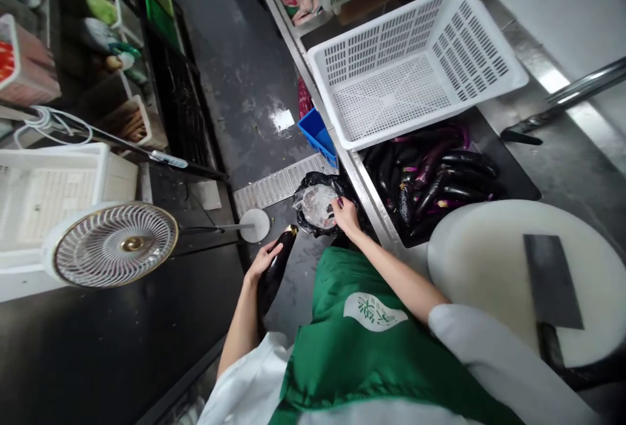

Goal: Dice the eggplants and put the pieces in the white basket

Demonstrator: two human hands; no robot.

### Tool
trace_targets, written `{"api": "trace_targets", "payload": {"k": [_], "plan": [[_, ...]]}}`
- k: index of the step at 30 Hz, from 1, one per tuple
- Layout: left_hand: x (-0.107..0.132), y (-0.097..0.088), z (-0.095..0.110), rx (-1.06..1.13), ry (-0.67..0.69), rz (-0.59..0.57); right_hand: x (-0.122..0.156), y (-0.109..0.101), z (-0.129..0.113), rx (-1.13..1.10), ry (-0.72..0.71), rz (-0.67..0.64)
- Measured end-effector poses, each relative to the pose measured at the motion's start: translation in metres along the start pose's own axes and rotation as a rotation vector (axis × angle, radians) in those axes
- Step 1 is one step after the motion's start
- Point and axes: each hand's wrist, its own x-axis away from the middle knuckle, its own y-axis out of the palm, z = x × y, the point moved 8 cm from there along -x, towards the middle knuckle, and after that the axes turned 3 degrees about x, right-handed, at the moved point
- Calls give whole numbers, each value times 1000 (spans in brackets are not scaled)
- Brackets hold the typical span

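My left hand (pixel 265 259) is wrapped round a long dark eggplant (pixel 276 271), its pale trimmed end pointing up and away from me. My right hand (pixel 346 216) hangs over a bin lined with a black bag (pixel 304 216), with crumpled clear plastic (pixel 317 205) inside. Its fingers are pinched together, and a small dark bit shows at the tips; what it is I cannot make out. To the right, a pile of eggplants (pixel 433 174) lies on a dark board on the steel counter, partly under a white basket.
A white slotted basket (pixel 391 96) stands on the counter. A cleaver (pixel 552 281) lies on a round white chopping block (pixel 469 268) at right. A fan (pixel 117 244) stands at left near shelves of vegetable bins. A blue crate (pixel 317 135) sits on the floor.
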Motion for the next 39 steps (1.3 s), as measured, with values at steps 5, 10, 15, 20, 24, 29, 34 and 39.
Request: {"api": "trace_targets", "payload": {"k": [5,10,15,20,24,29,34,39], "plan": [[-10,0,38,42,119,34,-51,30,3,419,10,-199],[-19,57,107,-132,319,-100,-20,-32,34,355,-62,-86],[-6,181,187,-518,549,-429,93,-175,130,223,39,426],[61,355,266,-890,947,-732,250,-304,248,546,524,959],[127,497,269,-1222,1281,-918,314,-345,310,645,875,931],[159,594,212,-1517,1500,-838,312,-360,327,759,764,721],[163,606,199,-1333,1759,-825,322,-348,317,693,684,776],[153,622,217,-1324,1713,-873,339,-309,285,424,572,933]]}}
